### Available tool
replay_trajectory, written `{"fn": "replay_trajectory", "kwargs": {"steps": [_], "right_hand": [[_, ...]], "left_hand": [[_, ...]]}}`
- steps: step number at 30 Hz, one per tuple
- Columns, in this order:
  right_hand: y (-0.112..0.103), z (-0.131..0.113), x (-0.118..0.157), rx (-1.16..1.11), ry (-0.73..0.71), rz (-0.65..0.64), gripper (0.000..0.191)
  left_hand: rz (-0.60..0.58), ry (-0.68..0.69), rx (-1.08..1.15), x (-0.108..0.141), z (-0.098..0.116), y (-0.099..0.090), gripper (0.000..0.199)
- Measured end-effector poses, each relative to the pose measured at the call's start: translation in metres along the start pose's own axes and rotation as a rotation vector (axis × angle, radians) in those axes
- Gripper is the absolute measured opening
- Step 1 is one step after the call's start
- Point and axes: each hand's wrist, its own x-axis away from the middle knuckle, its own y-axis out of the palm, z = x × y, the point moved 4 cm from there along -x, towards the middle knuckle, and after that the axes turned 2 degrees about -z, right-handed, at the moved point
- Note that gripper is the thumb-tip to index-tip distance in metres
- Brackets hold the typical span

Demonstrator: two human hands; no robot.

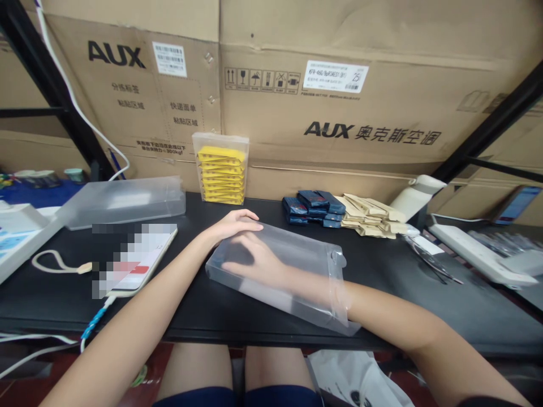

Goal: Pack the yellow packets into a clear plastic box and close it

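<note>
A clear, frosted plastic box point(297, 249) lies on the black table in front of me, its open end to the right. Through that end my right hand point(258, 263) reaches deep inside, its fingers spread and seen through the plastic. My left hand point(237, 224) rests against the far left corner of the box from outside, fingers stretched out. Behind them stands an upright clear box point(220, 169) filled with a stack of yellow packets point(221, 176). Dark blue packets point(314, 207) and cream packets point(371, 215) are piled to the right of it.
Another clear box point(127, 202) lies at the left, behind a phone point(146, 260) with a charging cable. A white bottle point(418, 195), cables and a power strip point(479, 257) are at the right. Large cartons point(271, 113) form the back wall.
</note>
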Motion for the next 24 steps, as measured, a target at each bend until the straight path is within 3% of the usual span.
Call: {"fn": "replay_trajectory", "kwargs": {"steps": [9,19,24], "right_hand": [[-0.0007,-0.0010,-0.0002,-0.040,-0.025,-0.010,0.050],[-0.0034,-0.0016,0.0004,-0.084,-0.024,-0.038,0.044],[-0.0066,0.0045,0.0034,-0.049,-0.048,-0.133,0.048]], "left_hand": [[0.004,-0.028,0.008,0.0005,0.0007,0.0001,0.046],[-0.009,-0.004,-0.034,-0.0020,-0.0017,-0.0022,0.045],[-0.010,0.043,-0.149,-0.0007,0.0014,-0.0037,0.042]]}}
